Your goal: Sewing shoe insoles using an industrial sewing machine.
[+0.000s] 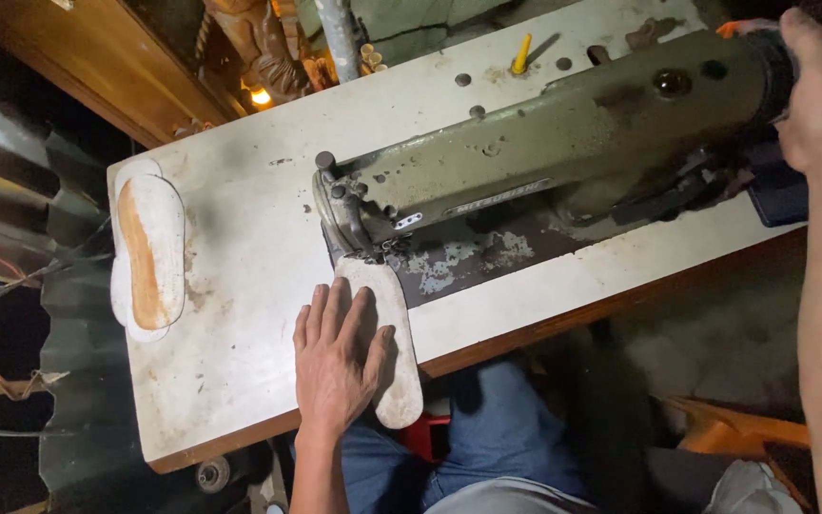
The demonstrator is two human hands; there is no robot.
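Note:
A grey-green industrial sewing machine (544,143) lies across a worn white table (240,257). A pale shoe insole (397,343) sits with its tip under the machine's needle end and its heel hanging over the table's front edge. My left hand (335,357) rests flat on the insole's left side, fingers spread. My right hand (820,90) reaches up to the handwheel (773,67) at the machine's right end and rests against it. Whether it grips the wheel is hidden.
A stack of insoles (147,252), the top one with a brown centre, lies at the table's left end. A yellow peg (521,52) stands at the back. Dark corrugated sheets (68,314) lie left of the table. My blue-trousered legs (487,447) are below the front edge.

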